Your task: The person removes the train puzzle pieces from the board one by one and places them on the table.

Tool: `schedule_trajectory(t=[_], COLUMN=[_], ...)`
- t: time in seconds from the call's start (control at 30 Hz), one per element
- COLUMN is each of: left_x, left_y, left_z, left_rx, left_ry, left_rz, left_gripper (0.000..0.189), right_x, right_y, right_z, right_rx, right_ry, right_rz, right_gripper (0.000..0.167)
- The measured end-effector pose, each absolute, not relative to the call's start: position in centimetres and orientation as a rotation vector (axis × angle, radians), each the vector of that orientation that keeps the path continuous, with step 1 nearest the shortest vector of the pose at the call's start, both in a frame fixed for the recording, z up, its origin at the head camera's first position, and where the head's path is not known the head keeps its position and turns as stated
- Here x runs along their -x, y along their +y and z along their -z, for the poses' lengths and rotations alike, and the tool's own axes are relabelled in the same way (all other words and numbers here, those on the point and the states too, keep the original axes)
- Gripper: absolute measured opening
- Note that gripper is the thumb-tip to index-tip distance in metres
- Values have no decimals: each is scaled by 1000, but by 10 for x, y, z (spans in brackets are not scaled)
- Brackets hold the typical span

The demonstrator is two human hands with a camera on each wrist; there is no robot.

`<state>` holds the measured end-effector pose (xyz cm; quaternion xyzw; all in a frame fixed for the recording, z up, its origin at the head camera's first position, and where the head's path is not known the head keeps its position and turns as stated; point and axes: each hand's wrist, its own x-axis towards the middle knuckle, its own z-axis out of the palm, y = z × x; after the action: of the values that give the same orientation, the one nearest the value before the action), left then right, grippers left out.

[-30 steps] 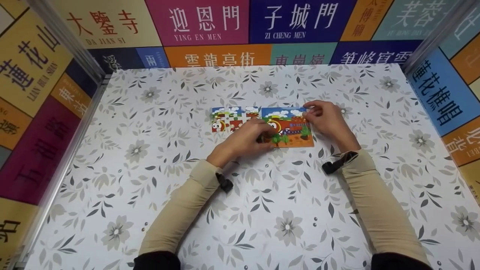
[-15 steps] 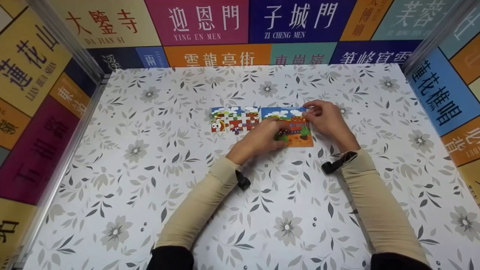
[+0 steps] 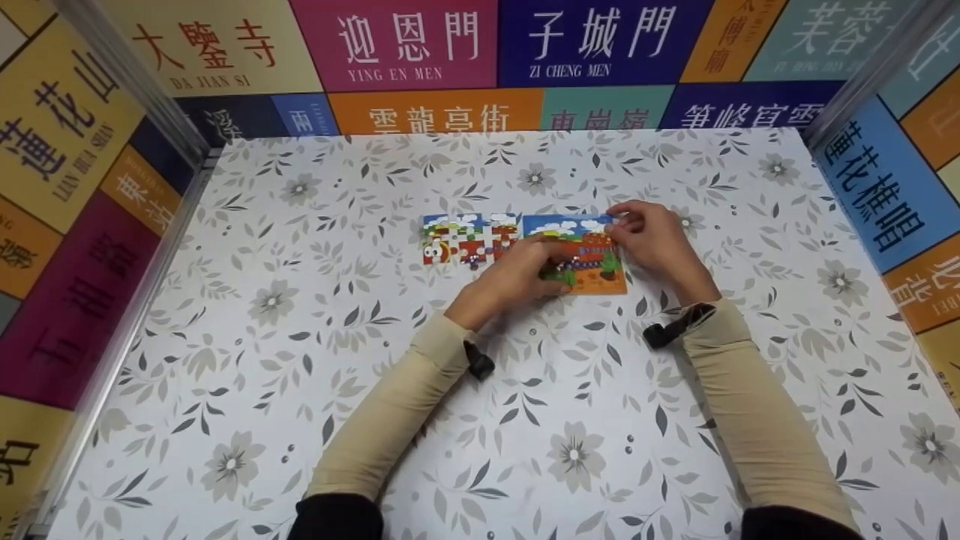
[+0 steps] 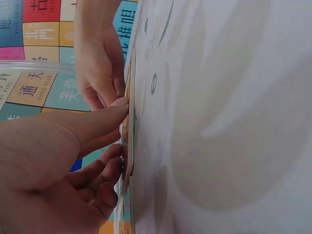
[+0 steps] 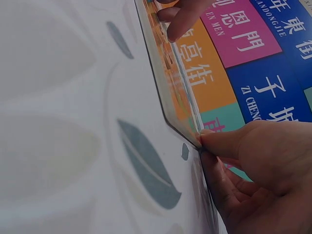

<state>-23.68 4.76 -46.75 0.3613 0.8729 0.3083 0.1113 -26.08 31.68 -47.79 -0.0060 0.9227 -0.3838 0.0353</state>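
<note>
In the head view a printed picture board (image 3: 611, 280) shows a red train under a blue sky. My right hand (image 3: 652, 236) pinches its upper right corner between thumb and fingers, as the right wrist view also shows. My left hand (image 3: 510, 279) lies over the board's left part, thumb near the front edge and bent fingertips on the print. In the left wrist view the thumb (image 4: 105, 119) meets the board's edge; whether a small piece sits under those fingers cannot be told. Left of the board lie joined jigsaw pieces (image 3: 454, 225) with a matching train scene, partly hidden by my left hand.
A white tabletop (image 3: 480, 450) with grey leaves and flowers lies under everything. Colourful panels with large characters (image 3: 420, 45) stand along the back and both sides. Each wrist carries a small black camera (image 3: 660, 335).
My left hand has slid right from beside the jigsaw pieces onto the board, then drawn slightly back left, uncovering more pieces. My right hand keeps its place at the corner.
</note>
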Motion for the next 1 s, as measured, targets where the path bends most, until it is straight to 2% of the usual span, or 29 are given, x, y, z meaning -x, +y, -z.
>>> schedule_trajectory(t=[0.33, 0.6, 0.87, 1.0], left_x=[234, 233, 231, 231], left_y=[45, 45, 45, 45], left_z=[468, 468, 469, 470], left_rx=[-1083, -973, -977, -955], left_ry=[2560, 2527, 2546, 2548], left_rz=[-904, -908, -900, -920], left_gripper=[52, 63, 52, 56], right_x=[258, 259, 260, 260], right_y=[316, 317, 318, 318], right_z=[477, 478, 477, 478], right_rx=[49, 54, 35, 38], right_ry=[2848, 2855, 2827, 2825], right_rz=[1178, 1176, 1178, 1176], right_gripper=[38, 38, 39, 40])
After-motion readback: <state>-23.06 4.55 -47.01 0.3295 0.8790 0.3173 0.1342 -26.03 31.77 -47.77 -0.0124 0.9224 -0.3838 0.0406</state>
